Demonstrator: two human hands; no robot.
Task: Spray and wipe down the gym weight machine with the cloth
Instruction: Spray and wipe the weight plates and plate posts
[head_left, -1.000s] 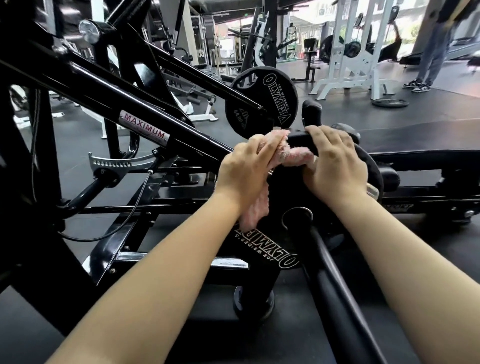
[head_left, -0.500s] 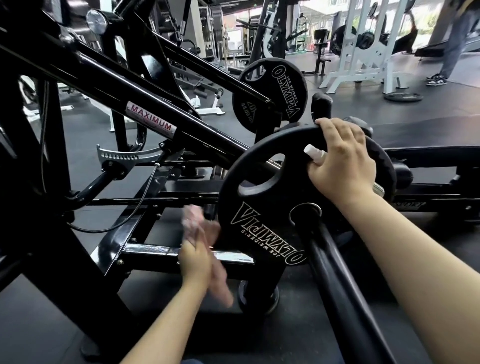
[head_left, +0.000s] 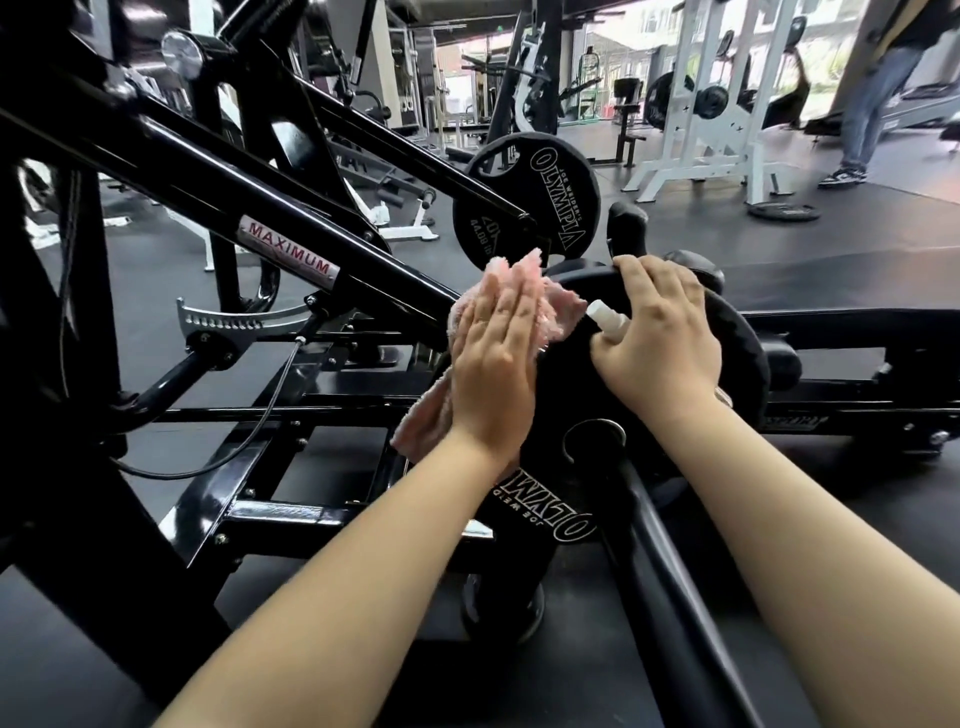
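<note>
Pink cloth (head_left: 553, 317) half-hidden under left hand (head_left: 493, 364).

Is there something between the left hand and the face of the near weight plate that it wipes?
Only the pink cloth itself: the left hand presses it flat against the near weight plate. Nothing else visible stands between them. The right hand grips the plate's rim beside it, holding the spray bottle.

Daylight floods in from the windows (head_left: 810, 67) at top right, perhaps overexposed; the black frame (head_left: 171, 171) gleams, edges bow outward, and the background is soft.
</note>
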